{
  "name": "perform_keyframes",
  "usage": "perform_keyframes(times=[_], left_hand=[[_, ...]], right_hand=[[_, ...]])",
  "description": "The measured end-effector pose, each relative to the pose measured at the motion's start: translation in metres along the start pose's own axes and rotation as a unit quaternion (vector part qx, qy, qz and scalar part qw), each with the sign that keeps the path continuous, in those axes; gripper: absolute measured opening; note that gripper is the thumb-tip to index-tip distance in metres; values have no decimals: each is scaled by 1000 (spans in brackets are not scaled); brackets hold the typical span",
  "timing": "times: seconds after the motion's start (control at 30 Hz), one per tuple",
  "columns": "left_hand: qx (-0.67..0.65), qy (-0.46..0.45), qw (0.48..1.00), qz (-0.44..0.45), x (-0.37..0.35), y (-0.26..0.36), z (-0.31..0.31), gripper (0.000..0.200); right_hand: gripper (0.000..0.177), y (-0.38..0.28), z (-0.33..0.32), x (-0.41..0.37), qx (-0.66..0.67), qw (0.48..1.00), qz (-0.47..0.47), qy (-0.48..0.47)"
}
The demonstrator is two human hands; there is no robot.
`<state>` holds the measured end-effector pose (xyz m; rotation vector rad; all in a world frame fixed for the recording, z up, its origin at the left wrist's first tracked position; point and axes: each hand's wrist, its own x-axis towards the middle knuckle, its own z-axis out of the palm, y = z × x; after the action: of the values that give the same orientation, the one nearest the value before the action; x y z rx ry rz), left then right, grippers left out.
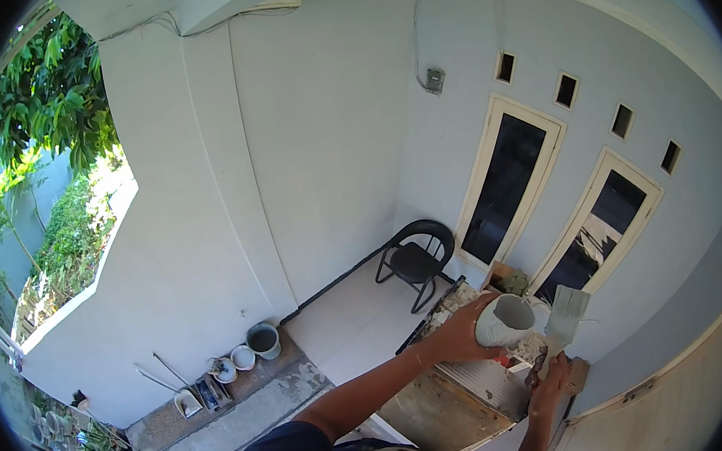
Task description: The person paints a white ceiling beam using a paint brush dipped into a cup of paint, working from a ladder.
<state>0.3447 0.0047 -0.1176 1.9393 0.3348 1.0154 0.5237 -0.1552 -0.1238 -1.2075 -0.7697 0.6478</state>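
Observation:
My left hand point(461, 334) is wrapped around a hollow, round-mouthed grey pot point(494, 327), which is tilted so that its opening shows. A flat, wide paintbrush point(566, 312) with a pale grey-green head points upward from my right hand point(549, 383), whose fingers are closed around its handle. The brush head stands just right of the pot, with a small gap between them. Below both hands is a worktable point(433, 412) with a brown, stained top. Whitish crumbly material point(528, 350) shows behind the pot.
A cardboard box point(498, 275) with a greenish bundle sits beyond the pot. The black chair point(416, 261) stands near the wall corner. A bucket point(263, 341), smaller tubs and a dustpan point(188, 403) line the left wall. At right is a wooden door point(668, 400).

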Motion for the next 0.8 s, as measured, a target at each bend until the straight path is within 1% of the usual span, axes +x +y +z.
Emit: perform_keyframes(times=[0.03,0.1,0.13,0.2,0.23,0.3,0.4,0.47,0.5,0.57,0.6,0.67,0.7,0.73,0.77,0.8], left_hand=[[4,0,1000,-2,-1,0,0,99],[-5,7,1000,9,-1,0,1,101],[-1,5,1000,8,0,0,0,101],[7,10,1000,25,0,-1,0,101],[4,0,1000,19,0,-1,1,101],[6,12,1000,16,1,-3,1,100],[-11,3,1000,5,3,-1,0,97],[-30,-22,999,0,6,1,6,96],[-28,-18,999,8,7,-1,7,95],[-13,-5,1000,14,5,-2,1,95],[-14,-5,1000,3,3,-3,2,96],[-12,-4,1000,-10,4,-4,1,98],[-1,9,1000,-7,5,-1,-1,98],[-4,-2,1000,7,5,4,-2,99],[-7,-16,1000,23,7,8,-4,100],[-1,-8,1000,28,7,9,-5,100]], right_hand=[[28,5,-3,1,4,1000,2,-1],[32,12,-3,3,-42,999,9,-3],[32,11,-2,4,-38,999,11,-3],[34,6,-4,3,-56,997,16,-46],[34,7,-4,3,-53,998,23,-36],[32,8,-5,3,-56,998,14,-28],[30,4,2,0,-43,998,41,38],[30,4,-1,-2,-46,998,29,10],[30,7,-5,-4,-43,998,33,16],[30,9,-7,1,-10,999,21,42],[28,1,-3,1,38,997,15,69],[26,-22,-2,16,-83,991,-94,41],[26,-42,-2,31,-166,975,-149,17],[25,-71,12,41,-217,955,-202,-8],[25,-109,34,49,-261,937,-225,-48],[24,-143,57,60,-312,907,-271,-82]])
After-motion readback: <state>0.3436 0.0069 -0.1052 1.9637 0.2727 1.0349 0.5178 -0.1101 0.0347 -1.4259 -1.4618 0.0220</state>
